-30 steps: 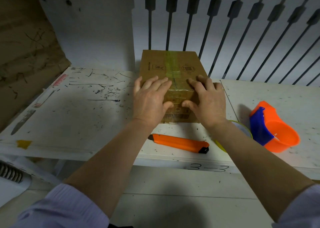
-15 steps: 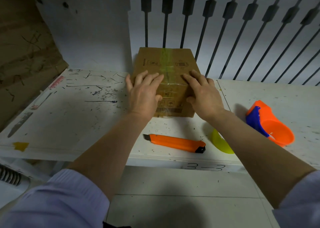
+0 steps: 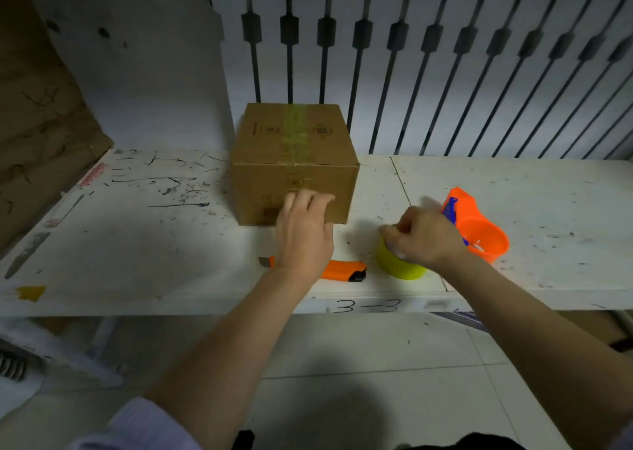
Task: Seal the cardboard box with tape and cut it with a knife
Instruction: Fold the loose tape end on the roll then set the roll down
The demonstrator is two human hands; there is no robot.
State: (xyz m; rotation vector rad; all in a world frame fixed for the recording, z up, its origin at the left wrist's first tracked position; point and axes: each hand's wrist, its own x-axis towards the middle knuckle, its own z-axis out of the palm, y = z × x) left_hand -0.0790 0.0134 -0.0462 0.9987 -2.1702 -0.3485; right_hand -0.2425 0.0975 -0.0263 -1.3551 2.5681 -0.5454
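Head cam, left to right: brown cardboard sheet (image 3: 37,107) leans at far left beside the white worktable (image 3: 120,244), whose top is scuffed w/ black marks; small yellow tape scrap (image 3: 30,292) stuck near its front-left edge. Cardboard box (image 3: 294,162) sits at table's back, centre, flaps closed, strip of yellowish tape running down the top seam and onto the front face. Left hand (image 3: 303,233) hovers in front of the box, palm down, fingers loosely spread, holding nothing; fingertips overlap the box's lower front face, contact can't be told. Under that wrist lies an orange utility knife (image 3: 339,269) near the table's front edge, blade end pointing left. Right hand (image 3: 423,237) is curled over the yellow tape roll (image 3: 399,264), fingers pinched at its top rim. Just right of it, orange-and-blue tape dispenser (image 3: 479,230) lies on the table. "3-3" is written on the table's front edge.
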